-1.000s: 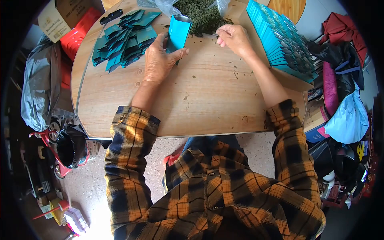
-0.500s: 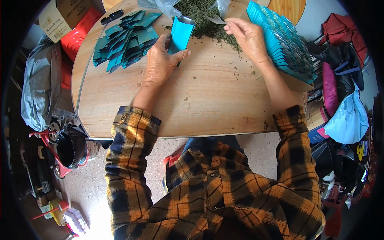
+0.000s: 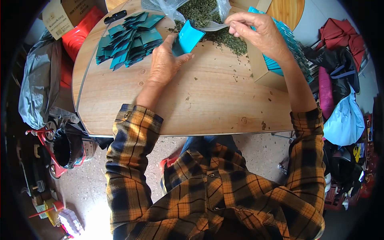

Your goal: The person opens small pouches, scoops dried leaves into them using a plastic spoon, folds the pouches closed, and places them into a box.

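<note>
My left hand [image 3: 166,60] grips a teal packet [image 3: 189,38] between thumb and fingers, its top tilted to the right. My right hand [image 3: 258,33] pinches the handle of a pale, translucent plastic spoon [image 3: 214,27]. The spoon's bowl is beside the packet's upper edge; whether it reaches inside I cannot tell. Behind them lies a heap of dried green leaves [image 3: 199,12], partly on a clear plastic bag [image 3: 164,8], with crumbs spilling onto the wood.
Flat teal packets [image 3: 130,40] lie piled at left, near a black object [image 3: 115,17]. At right, a cardboard box [image 3: 262,72] holds a row of teal packets [image 3: 290,38], partly behind my right arm. The wooden table [image 3: 192,104] has a rounded left edge.
The packet has tilted to the right in my left hand. My right hand has swung its elbow outward, and the spoon has come down and left to the packet's upper edge.
</note>
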A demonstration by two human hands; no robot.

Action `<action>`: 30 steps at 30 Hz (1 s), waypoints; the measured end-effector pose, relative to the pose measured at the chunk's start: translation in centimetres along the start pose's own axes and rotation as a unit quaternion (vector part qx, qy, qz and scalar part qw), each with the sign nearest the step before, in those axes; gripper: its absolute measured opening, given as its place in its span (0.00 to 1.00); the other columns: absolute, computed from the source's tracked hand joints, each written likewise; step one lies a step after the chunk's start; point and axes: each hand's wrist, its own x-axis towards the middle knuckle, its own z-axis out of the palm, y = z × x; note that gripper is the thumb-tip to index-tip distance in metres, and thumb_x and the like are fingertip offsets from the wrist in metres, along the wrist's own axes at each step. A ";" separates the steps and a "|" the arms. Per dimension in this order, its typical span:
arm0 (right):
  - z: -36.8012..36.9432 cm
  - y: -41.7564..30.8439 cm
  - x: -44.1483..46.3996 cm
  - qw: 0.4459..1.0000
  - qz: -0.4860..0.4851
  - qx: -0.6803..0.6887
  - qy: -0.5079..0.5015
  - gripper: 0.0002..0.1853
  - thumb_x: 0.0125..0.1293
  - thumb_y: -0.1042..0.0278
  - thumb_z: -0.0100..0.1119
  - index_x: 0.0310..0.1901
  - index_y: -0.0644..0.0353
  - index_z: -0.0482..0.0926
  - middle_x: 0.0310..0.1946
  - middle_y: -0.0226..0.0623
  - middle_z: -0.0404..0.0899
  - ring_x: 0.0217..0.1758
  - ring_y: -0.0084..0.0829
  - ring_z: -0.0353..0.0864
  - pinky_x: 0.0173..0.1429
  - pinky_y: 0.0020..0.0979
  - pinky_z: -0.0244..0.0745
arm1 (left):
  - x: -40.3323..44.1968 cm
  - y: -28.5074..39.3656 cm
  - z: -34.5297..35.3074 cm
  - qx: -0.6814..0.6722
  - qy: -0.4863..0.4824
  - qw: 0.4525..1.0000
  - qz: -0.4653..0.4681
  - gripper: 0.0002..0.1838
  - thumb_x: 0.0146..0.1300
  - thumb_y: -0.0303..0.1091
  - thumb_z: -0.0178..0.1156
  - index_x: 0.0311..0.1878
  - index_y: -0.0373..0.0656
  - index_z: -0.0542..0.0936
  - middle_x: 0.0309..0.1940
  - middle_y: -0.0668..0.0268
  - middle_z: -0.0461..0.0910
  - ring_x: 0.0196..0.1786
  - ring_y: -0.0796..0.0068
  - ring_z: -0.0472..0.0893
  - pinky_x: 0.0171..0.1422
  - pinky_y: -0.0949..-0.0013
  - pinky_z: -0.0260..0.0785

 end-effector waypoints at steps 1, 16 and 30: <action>-0.3 -0.1 0.4 1.000 0.002 -0.024 -0.015 0.09 0.68 0.73 0.54 0.45 0.64 0.81 0.30 0.29 0.80 0.32 0.18 0.78 0.39 0.20 0.75 | -0.1 0.2 -0.1 0.005 -0.003 1.000 -0.001 0.36 0.43 0.40 0.77 0.54 0.35 0.74 0.42 0.47 0.82 0.47 0.51 0.82 0.52 0.59 0.74; 0.7 -7.2 5.2 0.929 -0.162 -0.298 -0.152 0.06 0.55 0.74 0.58 0.28 0.68 0.79 0.23 0.48 0.76 0.29 0.46 0.78 0.35 0.40 0.73 | -0.1 0.1 -0.1 0.016 -0.011 1.000 0.008 0.37 0.42 0.41 0.78 0.54 0.36 0.74 0.39 0.47 0.82 0.44 0.51 0.83 0.49 0.59 0.74; 7.9 7.4 -5.2 0.985 0.102 -0.060 0.127 0.09 0.64 0.73 0.59 0.45 0.64 0.81 0.38 0.42 0.84 0.38 0.31 0.84 0.44 0.29 0.77 | 0.0 0.0 0.2 -0.314 -0.119 0.937 -0.101 0.35 0.51 0.40 0.75 0.57 0.33 0.72 0.46 0.56 0.81 0.48 0.68 0.80 0.52 0.62 0.74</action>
